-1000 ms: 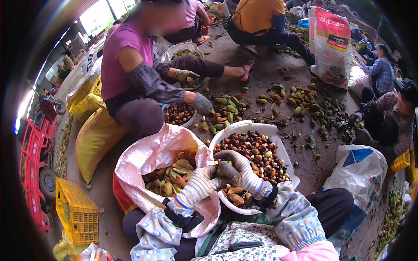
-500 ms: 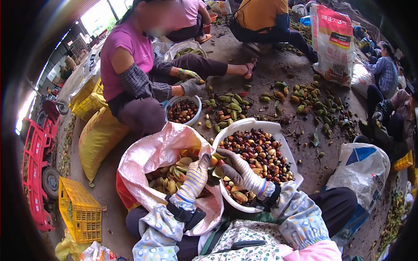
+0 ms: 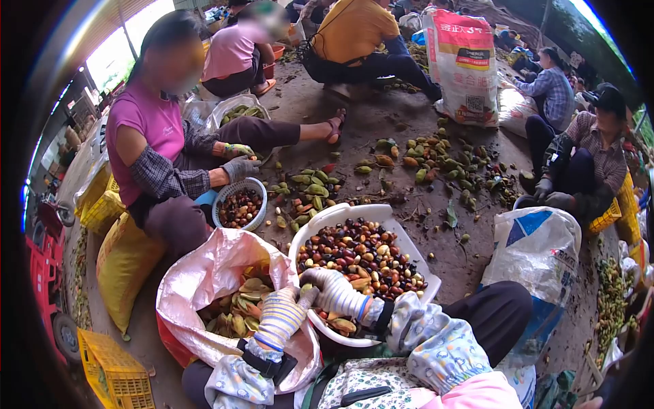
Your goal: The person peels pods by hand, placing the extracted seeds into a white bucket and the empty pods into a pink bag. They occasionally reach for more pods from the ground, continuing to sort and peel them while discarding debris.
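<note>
Both my hands wear striped, grey-fingered gloves and meet between an open sack and a white basin. My left hand [image 3: 282, 316] is over the right edge of the pink-lined sack [image 3: 180, 300], which holds split husks [image 3: 238, 310]. My right hand [image 3: 335, 292] is above the near left rim of the basin [image 3: 409, 238], which is full of brown and cream seeds [image 3: 361, 249]. A small greenish piece [image 3: 306, 289] is pinched between the fingers of both hands; its shape is mostly hidden.
A co-worker in a pink top [image 3: 146, 129] sits at left with a small basket [image 3: 256, 221]. Green pods [image 3: 443, 157] lie on the ground ahead. A white-blue sack [image 3: 538, 252] is at right, yellow crates [image 3: 126, 375] at lower left. Other people sit further off.
The view has turned right, so the scene sits further left. The reddish piece and open husk between my hands no longer show; a small greenish piece is there now.
</note>
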Tool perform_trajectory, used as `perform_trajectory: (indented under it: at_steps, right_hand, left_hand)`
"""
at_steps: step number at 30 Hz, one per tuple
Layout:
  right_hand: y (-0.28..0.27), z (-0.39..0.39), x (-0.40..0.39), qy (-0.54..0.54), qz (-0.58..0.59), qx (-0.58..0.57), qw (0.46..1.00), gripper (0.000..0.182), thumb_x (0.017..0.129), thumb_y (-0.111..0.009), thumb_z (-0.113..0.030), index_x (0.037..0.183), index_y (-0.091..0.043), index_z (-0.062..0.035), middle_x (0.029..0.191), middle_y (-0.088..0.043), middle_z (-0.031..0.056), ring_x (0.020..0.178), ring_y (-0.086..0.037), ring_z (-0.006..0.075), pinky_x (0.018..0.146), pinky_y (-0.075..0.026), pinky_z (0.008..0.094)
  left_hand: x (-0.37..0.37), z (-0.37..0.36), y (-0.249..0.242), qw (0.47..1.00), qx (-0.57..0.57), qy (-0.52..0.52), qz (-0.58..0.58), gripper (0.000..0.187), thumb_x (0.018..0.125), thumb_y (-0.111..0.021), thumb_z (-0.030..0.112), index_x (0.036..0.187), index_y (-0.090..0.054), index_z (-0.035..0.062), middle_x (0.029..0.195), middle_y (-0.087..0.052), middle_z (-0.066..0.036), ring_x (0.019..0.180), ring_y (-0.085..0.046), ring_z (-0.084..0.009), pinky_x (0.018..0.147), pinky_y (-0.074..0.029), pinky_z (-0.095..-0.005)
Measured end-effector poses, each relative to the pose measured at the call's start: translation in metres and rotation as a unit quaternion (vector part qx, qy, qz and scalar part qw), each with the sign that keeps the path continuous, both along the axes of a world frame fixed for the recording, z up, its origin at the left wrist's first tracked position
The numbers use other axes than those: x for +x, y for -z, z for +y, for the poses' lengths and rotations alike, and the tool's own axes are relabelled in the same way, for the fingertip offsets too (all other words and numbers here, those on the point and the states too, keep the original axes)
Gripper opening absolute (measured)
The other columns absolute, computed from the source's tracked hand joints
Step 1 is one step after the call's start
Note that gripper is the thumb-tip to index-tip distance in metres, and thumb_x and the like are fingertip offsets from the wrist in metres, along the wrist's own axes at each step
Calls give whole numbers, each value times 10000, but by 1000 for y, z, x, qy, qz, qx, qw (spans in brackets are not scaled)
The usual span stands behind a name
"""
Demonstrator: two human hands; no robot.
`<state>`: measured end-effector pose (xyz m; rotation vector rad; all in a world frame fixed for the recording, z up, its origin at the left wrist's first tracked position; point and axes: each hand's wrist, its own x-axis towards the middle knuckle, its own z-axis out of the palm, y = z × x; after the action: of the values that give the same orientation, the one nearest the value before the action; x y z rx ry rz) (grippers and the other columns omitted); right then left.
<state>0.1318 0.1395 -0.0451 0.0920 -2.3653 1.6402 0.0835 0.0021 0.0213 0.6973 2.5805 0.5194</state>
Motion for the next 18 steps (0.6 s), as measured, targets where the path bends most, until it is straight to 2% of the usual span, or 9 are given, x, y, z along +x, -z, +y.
perform_trajectory:
  at_steps: [1,4,5,7,8,11,13,16,18]
  right_hand:
    - [3,1,-4,-41,-181,-267,946,170,750,-634,-16,915,-626,-58,764,-621,47,712,-599,164,638,-482,284]
    - [4,28,-11,-60,-192,-363,910,280,769,-659,-29,1040,-590,-48,856,-611,9,767,-603,120,663,-504,255]
    - [-19,35,-8,-66,-219,-429,874,338,771,-672,-42,1091,-563,-41,905,-611,19,805,-605,121,686,-513,254]
    - [-14,37,-11,-105,-175,-349,915,533,768,-704,-110,1235,-461,-32,1053,-594,70,957,-590,169,808,-505,297]
    - [3,39,-15,-85,-127,-124,981,673,749,-731,-152,1320,-390,-57,1190,-540,141,1113,-523,245,935,-439,364]
    - [-17,45,-9,-6,-124,250,960,663,772,-704,-295,1337,-397,-130,1277,-458,210,1171,-468,333,993,-385,405]
    - [-17,45,-8,35,-122,298,946,338,740,-697,-188,1064,-621,-131,1018,-615,146,963,-576,338,788,-474,427]
    - [-6,37,-2,-105,-160,354,916,157,722,-649,-161,866,-674,-105,662,-632,126,698,-647,319,628,-507,418]
    - [-7,27,4,-206,-204,414,863,162,712,-646,-157,862,-672,-100,769,-654,129,760,-653,307,628,-512,403]
  left_hand:
    - [-2,0,1,999,45,-4,-14,383,839,-627,375,912,-664,1,687,-641,-157,646,-631,-261,624,-475,-357]
    - [-12,-13,-3,976,201,-22,-76,337,798,-703,298,955,-661,3,750,-659,-105,671,-622,-160,628,-475,-321]
    - [-13,-20,-21,982,175,-3,-67,357,793,-678,323,991,-648,27,828,-663,-170,778,-639,-322,708,-489,-370]
    - [-33,-47,-6,990,140,32,1,374,772,-689,282,1046,-628,35,872,-670,-157,814,-645,-302,735,-494,-355]
    - [-40,-59,-10,995,90,32,-3,399,771,-695,229,1101,-602,25,903,-670,-143,829,-644,-271,751,-494,-337]
    - [-45,-76,-42,994,-5,44,98,506,758,-677,259,1205,-535,68,1008,-641,-183,901,-636,-305,788,-495,-383]
    - [-49,-75,-41,996,12,-25,86,505,744,-700,204,1201,-544,56,1080,-616,-176,994,-600,-327,861,-468,-386]
    - [-33,-55,-55,996,52,-45,54,447,787,-663,205,1191,-545,56,1053,-627,-176,959,-612,-337,823,-487,-376]
    - [-37,-56,-30,993,73,32,84,410,793,-651,237,1154,-572,60,989,-642,-180,875,-631,-338,774,-494,-386]
